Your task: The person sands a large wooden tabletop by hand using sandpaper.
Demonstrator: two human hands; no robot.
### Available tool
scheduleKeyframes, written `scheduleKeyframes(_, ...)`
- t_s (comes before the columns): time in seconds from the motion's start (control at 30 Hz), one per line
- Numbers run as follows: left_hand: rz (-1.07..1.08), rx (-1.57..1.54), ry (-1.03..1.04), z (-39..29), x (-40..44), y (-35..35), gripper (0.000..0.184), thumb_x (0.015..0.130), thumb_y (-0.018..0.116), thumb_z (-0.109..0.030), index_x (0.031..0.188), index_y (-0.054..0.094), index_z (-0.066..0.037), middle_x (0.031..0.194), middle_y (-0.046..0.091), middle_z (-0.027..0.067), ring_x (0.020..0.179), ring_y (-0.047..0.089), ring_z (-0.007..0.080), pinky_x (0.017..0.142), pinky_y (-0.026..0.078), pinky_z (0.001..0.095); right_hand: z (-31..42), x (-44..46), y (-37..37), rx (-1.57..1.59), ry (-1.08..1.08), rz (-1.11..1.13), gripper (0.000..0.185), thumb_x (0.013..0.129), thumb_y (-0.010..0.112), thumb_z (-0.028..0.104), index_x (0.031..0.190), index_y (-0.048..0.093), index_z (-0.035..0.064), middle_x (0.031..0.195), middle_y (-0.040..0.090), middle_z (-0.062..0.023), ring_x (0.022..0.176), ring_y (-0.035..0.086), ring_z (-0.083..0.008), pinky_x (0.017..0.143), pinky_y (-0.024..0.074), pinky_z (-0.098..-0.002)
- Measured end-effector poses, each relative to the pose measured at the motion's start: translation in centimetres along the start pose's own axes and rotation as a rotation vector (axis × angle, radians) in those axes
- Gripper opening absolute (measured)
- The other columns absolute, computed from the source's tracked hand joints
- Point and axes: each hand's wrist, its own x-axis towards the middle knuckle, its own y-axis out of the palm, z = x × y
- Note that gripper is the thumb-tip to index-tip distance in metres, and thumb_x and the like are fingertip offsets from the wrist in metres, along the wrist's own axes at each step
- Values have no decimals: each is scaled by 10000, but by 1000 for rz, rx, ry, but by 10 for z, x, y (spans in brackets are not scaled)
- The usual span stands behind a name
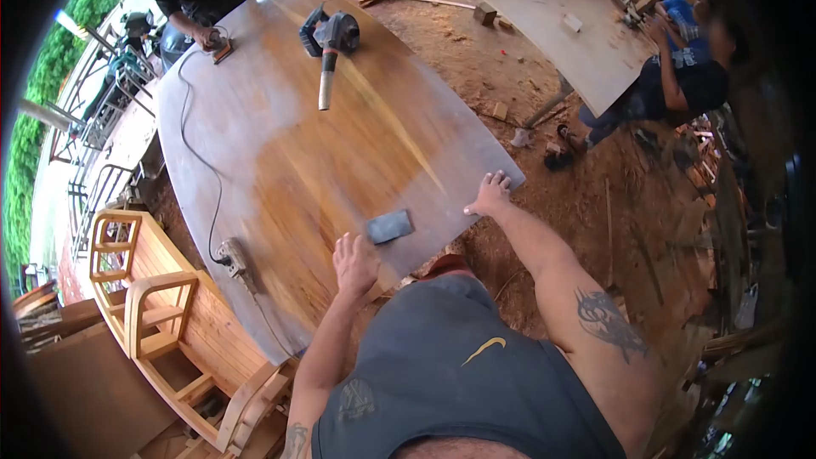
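Blower (342, 33) on wooden panel (331, 157), cord (219, 185), slatted bench (200, 316) alongside

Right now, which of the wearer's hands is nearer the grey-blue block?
Left: the left hand is close beside the grey-blue block, contact unclear; the right hand is farther off, at the right edge of the large panel.

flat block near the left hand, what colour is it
The block is blue-grey, seen in the head view.

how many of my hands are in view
2: left hand near the grey block, right hand on the board, near its right corner.
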Motion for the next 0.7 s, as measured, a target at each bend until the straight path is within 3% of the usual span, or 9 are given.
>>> scheduleKeyframes(0.1, 64, 95, 109, -15, 28, 18, 844, 834, 824, -353, 1542, 478, -52, 1662, 368, 222, 1559, 288, 440, 1274, 252, 550, -1, -2, -1, 13, -2, -4, 1401, 727, 924, 577, 1680, 98, -34, 1740, 59, -338, 1588, 142, -555, 1287, 284, -556)
scheduleKeyframes(0.23, 47, 268, 212, -19, 51, 28, 889, 837, 820, -390, 1573, 442, -66, 1565, 463, 209, 1487, 385, 415, 1209, 322, 549, -2, -6, -3, 29, 0, 1, 1374, 742, 923, 539, 1685, 95, -20, 1749, 37, -320, 1601, 111, -540, 1293, 273, -558)
scheduleKeyframes(0.33, 98, 215, 201, -19, 60, 21, 843, 811, 843, -411, 1504, 504, -72, 1460, 521, 190, 1409, 450, 391, 1164, 359, 521, 0, -7, -4, 29, 3, 11, 1365, 744, 922, 528, 1687, 98, -16, 1753, 31, -314, 1606, 102, -533, 1295, 268, -560)
scheduleKeyframes(0.53, 127, 180, 125, -34, 59, -7, 722, 774, 857, -415, 1354, 577, -89, 1356, 561, 152, 1346, 490, 372, 1122, 402, 509, -2, -1, 2, 38, 3, -6, 1382, 727, 927, 550, 1685, 109, -16, 1753, 48, -308, 1608, 102, -527, 1292, 274, -560)
scheduleKeyframes(0.63, 41, -81, -10, -34, 55, 1, 741, 763, 861, -429, 1359, 596, -77, 1379, 570, 154, 1360, 497, 356, 1152, 411, 479, -5, 1, 6, 43, -8, -24, 1401, 712, 936, 553, 1685, 104, -16, 1753, 58, -305, 1608, 92, -529, 1293, 271, -565)
scheduleKeyframes(0.7, 16, -224, -98, -38, 55, 5, 746, 776, 851, -482, 1342, 613, -58, 1311, 642, 172, 1270, 598, 348, 1081, 490, 461, -2, -2, 4, 41, -10, -21, 1376, 726, 919, 561, 1683, 118, -18, 1755, 57, -300, 1610, 88, -524, 1291, 269, -571)
